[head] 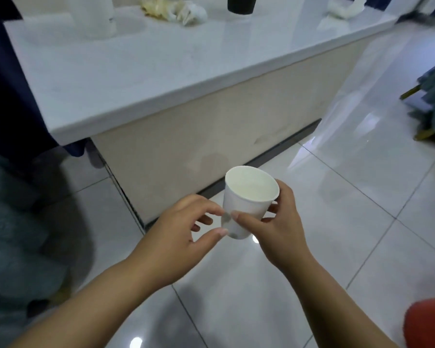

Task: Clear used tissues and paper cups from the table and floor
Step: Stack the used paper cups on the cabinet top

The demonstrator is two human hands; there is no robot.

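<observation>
An orange-red round thing (427, 322) is closest, down at 5 o'clock; it is too blurry to tell what it is. Two bare arms reach up from the bottom edge to the middle.

There, over the floor and in front of the table, is a small white paper cup (249, 199). It is tipped, with its open mouth facing up and toward the camera. The inside looks creamy white and smooth. The rim is a thin rolled ring. Near the bottom, the outside has a few grey spots.

The right hand (284, 229) grips the cup from its 4 o'clock side. The thumb lies across the front and the other fingers curl round the back. The left hand (183, 229) is at the cup's 8 o'clock side. Its thumb and first finger pinch the low part of the cup, and the other fingers are curled loosely under.

The shiny white tiled floor (337, 222) has thin dark lines between the tiles. The table (136, 79) has a smooth, glossy white stone-like top and a flat cream side. At 12 o'clock on the top lies a heap of crumpled tissues (176, 8), soft and wrinkly, some stained yellow. At 1 o'clock lies another crumpled white tissue (344, 8). Between them stands a black round cup-like thing (240, 5). At 11 o'clock stands a tall white container (93, 16). A fuzzy teal seat (10, 222) is at 9 o'clock.
</observation>
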